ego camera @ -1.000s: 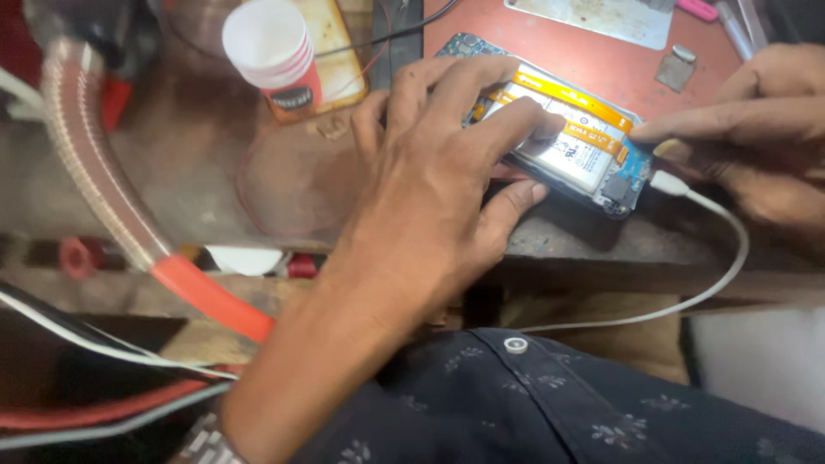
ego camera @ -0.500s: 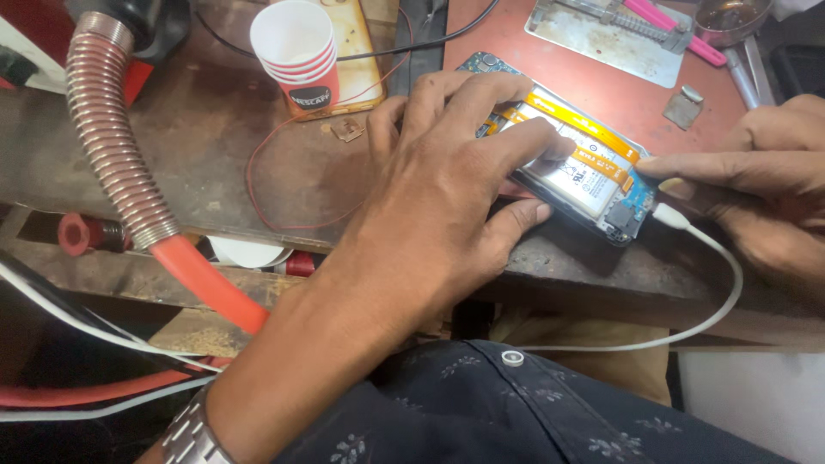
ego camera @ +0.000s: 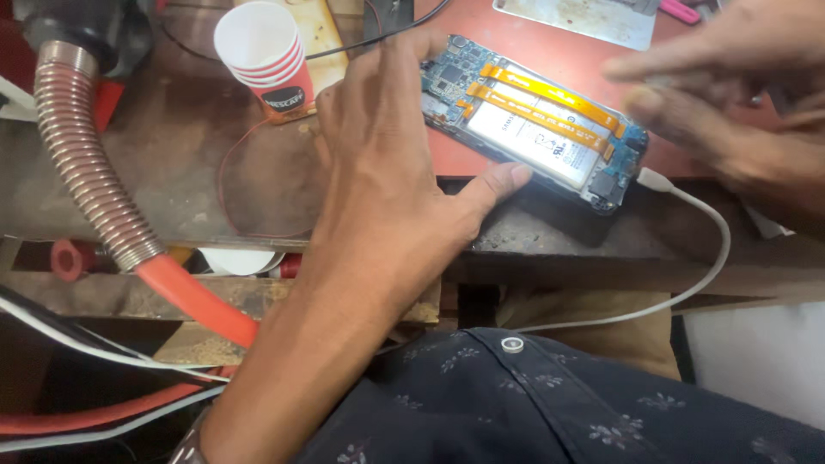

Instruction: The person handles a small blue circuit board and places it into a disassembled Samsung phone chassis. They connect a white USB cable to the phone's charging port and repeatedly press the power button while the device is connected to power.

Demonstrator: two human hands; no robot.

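Note:
An opened phone [ego camera: 533, 129] lies back-up on a red mat [ego camera: 455, 159], showing its blue circuit board, white battery and orange flex strips. My left hand [ego camera: 387, 172] holds its left end, thumb pressed on the near edge and fingers curled over the far left corner. My right hand [ego camera: 722, 94] is blurred just above the phone's right end, fingers stretched out with nothing visible in them. A white cable [ego camera: 713, 249] is plugged into the phone's right end and loops down over the bench edge.
A stack of red-and-white paper cups [ego camera: 266, 60] stands at the back left. A ribbed metal hose [ego camera: 86, 163] with an orange end runs down the left side. A scuffed metal plate [ego camera: 584, 17] lies behind the phone. Wires hang below the worn wooden bench [ego camera: 172, 172].
My left hand has slid left off the phone, uncovering the battery and flex strips. My right hand has lifted away from the cable plug at the phone's right end.

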